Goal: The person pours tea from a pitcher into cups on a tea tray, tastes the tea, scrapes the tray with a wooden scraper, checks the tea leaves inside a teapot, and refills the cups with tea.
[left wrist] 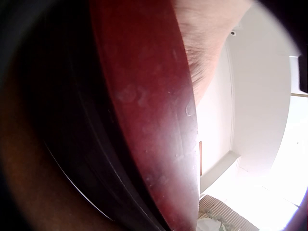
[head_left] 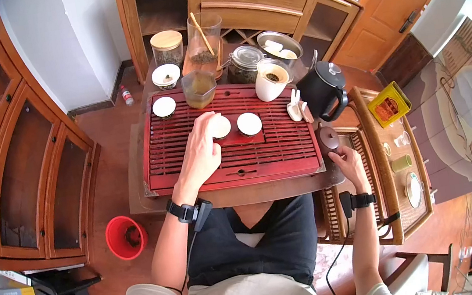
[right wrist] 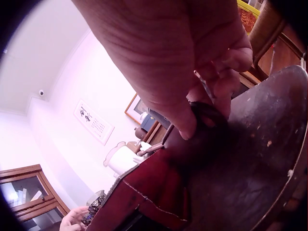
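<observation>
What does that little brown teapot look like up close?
The teapot is small, rounded and dark brown, like unglazed clay, its knobbed lid on. It sits upright on the table, beside the red tray and near the black kettle. The right hand pinches its looped handle. Its inside is hidden.

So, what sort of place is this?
Probably a tea room, perhaps in a home: there is a slatted tray with small cups, a teapot beside it and a black kettle.
</observation>
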The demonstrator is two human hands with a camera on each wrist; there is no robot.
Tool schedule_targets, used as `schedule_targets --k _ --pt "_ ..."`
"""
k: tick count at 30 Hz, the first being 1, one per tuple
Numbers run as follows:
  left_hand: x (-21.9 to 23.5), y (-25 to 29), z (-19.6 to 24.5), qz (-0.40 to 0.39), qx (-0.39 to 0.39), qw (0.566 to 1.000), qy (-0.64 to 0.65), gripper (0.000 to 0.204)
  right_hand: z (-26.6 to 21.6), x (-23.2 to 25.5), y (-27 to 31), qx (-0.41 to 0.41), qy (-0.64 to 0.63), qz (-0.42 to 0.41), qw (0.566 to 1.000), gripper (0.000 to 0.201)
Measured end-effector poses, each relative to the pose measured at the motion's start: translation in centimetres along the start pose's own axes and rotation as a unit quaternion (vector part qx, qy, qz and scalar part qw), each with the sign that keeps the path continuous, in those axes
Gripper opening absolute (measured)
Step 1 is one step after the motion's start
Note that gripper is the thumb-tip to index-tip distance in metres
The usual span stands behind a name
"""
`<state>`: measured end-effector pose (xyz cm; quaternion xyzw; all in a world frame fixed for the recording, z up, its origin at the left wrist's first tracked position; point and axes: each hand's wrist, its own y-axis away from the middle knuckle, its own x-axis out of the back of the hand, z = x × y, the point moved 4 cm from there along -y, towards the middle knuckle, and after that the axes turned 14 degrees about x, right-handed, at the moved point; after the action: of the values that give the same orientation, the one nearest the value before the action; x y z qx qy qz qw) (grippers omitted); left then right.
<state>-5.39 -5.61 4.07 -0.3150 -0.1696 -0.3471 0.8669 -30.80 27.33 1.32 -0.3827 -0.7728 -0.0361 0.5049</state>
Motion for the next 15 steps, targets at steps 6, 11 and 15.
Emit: schedule_targets --k 6,11,15 --pt "0.0 0.1 0.0 0.005 0.000 1.000 -0.009 0.071 -0.5 0.4 -0.1 -0.001 0.021 -0.016 1.000 0.031" --pt "0.1 0.1 0.1 0.004 -0.002 1.000 -0.014 0.075 -2.5 2.2 -0.6 -0.012 0.043 -0.002 0.999 0.031" --pt "0.0 0.1 0.2 0.003 -0.004 1.000 -0.016 0.076 -3.7 3.7 -1.9 -0.022 0.028 0.049 0.998 0.030"
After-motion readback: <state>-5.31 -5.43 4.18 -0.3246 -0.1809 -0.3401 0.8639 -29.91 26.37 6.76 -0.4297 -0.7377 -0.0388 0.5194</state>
